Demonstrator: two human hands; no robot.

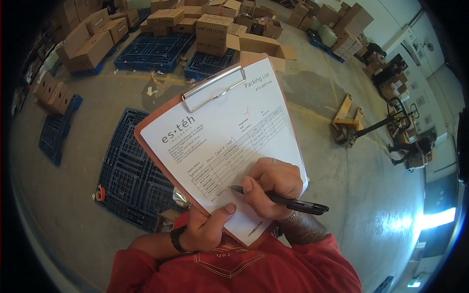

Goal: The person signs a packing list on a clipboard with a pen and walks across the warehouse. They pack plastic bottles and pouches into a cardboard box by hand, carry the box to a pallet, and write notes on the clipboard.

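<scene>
A brown clipboard (161, 163) is tilted in front of my chest, with a white packing list (229, 141) under its metal clip (213, 93). The sheet carries a printed table and some handwriting. My left hand (207, 227) grips the clipboard's lower left edge, thumb on top of the paper and the other fingers hidden beneath. In my right hand (273, 188) is a black pen (303, 205), pinched between thumb and fingers. Its tip rests at or just above the paper, by the handwriting below the table; contact cannot be made out.
Below the clipboard lies a blue plastic pallet (129, 171) on the concrete floor. More blue pallets (154, 50) and stacked cardboard boxes (213, 34) stand ahead. A yellow pallet jack (348, 119) is at the right, and a person (415, 149) bends near boxes farther right.
</scene>
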